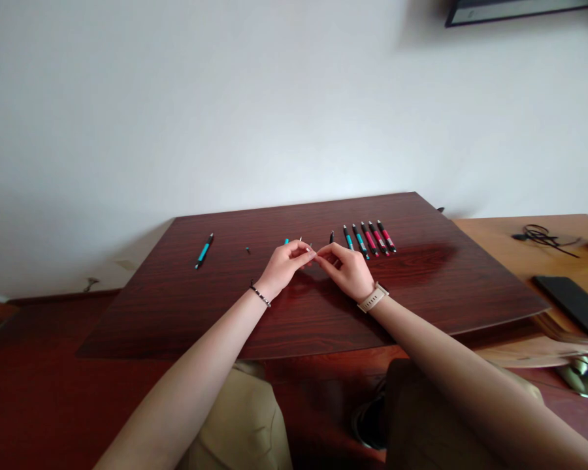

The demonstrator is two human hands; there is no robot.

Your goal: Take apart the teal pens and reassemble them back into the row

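Where the worktop [274,329] spreads below the plain pale wall [255,111], its surface is dark red-brown with streaky wood grain and a soft gloss. Taking the meeting fingertips as the dial's centre, a slim turquoise pen [205,250] with black ends lies slantwise at nine o'clock, with a tiny dark piece [247,250] between it and the hands. Just past three o'clock's upper side, five pens [369,239] form a slanted, evenly spaced row: two turquoise and black, three pinkish-red and black, all slender cylinders. A short black part [332,236] stands out near the right hand [347,267] at one to two o'clock; towards ten, a turquoise part [287,241] shows behind the left hand [285,262], mostly hidden.

Both hands lean inward, thumb and forefinger of each drawn together, so their tips meet above the worktop; whether they pinch something small, I cannot tell. A beaded bracelet [261,295] circles the left wrist, a beige strap [373,298] the right. At three o'clock, a thin black cable [539,236] coils on smooth, lighter wood.
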